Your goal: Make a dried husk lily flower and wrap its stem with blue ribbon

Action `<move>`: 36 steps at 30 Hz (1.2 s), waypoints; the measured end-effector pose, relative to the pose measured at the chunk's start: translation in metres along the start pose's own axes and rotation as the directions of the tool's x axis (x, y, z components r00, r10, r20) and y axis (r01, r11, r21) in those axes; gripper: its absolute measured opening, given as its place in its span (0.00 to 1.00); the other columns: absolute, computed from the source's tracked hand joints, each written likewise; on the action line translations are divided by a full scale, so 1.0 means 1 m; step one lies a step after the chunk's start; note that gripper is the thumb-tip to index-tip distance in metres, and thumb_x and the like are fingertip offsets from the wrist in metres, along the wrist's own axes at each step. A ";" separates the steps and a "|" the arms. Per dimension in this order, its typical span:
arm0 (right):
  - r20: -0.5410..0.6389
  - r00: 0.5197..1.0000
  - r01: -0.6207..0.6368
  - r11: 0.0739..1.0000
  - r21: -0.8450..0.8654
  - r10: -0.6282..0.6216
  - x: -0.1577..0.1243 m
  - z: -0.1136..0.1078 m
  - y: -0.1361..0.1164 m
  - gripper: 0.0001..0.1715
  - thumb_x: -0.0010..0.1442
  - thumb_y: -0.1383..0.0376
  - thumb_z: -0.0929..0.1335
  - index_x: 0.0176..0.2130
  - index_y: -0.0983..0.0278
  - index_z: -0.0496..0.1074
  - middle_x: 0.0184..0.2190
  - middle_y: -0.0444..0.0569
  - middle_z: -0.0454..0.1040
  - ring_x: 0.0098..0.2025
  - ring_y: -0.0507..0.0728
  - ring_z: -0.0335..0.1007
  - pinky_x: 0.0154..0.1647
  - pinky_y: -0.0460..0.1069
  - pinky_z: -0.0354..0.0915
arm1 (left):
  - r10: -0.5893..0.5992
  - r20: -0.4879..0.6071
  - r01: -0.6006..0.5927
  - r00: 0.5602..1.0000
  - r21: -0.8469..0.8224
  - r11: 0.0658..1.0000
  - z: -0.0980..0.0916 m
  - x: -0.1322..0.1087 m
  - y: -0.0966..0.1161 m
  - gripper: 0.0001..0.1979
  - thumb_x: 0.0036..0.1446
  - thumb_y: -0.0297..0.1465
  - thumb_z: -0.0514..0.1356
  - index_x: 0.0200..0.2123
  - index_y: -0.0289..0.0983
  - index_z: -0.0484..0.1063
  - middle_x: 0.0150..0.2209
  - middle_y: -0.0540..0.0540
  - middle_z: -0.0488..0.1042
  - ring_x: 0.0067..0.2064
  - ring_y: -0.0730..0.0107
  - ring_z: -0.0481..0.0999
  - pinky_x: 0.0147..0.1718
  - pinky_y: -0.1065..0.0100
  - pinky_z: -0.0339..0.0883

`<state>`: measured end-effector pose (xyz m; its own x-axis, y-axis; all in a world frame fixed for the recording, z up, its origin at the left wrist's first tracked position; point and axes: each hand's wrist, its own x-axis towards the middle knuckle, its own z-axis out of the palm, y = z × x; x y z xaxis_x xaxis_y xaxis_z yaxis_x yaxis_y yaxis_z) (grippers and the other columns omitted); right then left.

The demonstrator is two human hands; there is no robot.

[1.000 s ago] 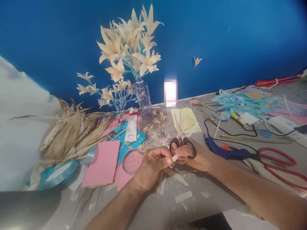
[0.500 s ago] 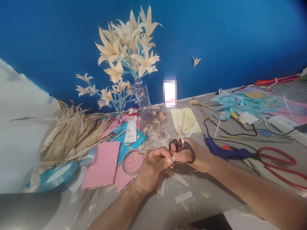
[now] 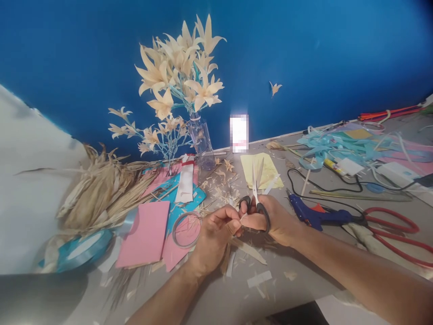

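My right hand [image 3: 275, 222] grips small black-handled scissors [image 3: 256, 198], blades pointing away from me and nearly closed. My left hand [image 3: 216, 234] is closed in a pinch on a thin pale strip of dried leaf [image 3: 244, 216] that runs up to the scissors. The two hands touch just above the grey table [image 3: 297, 280]. Pale leaf scraps [image 3: 250, 250] lie under and in front of the hands.
A bottle [image 3: 201, 140] with pale leaf flowers stands at the blue wall. Dried husks [image 3: 101, 189], pink sheets [image 3: 145, 232] and a tape ring [image 3: 186, 229] lie left. A blue glue gun [image 3: 314, 214], red-handled shears [image 3: 395, 230], cables and blue ribbon lie right.
The scissor blades have closed together and the handles have come together in my right hand. Both hands stay in the same place.
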<state>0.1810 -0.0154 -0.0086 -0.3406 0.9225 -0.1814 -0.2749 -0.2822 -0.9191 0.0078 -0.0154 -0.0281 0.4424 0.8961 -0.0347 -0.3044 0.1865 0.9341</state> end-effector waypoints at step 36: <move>0.175 0.982 0.019 0.956 0.294 -0.073 0.007 -0.005 -0.001 0.21 0.44 0.58 0.79 0.30 0.65 0.70 0.19 0.37 0.64 0.19 0.46 0.56 0.21 0.44 0.54 | -0.109 0.132 0.146 0.985 -0.312 0.939 0.005 -0.001 0.011 0.11 0.53 0.34 0.72 0.28 0.35 0.74 0.22 0.51 0.70 0.27 0.74 0.69 0.35 0.67 0.63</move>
<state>0.1835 -0.0075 -0.0107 -0.4714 0.8805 -0.0500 -0.5331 -0.3296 -0.7792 0.0083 -0.0157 -0.0164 0.5805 0.8093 -0.0896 -0.4843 0.4316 0.7611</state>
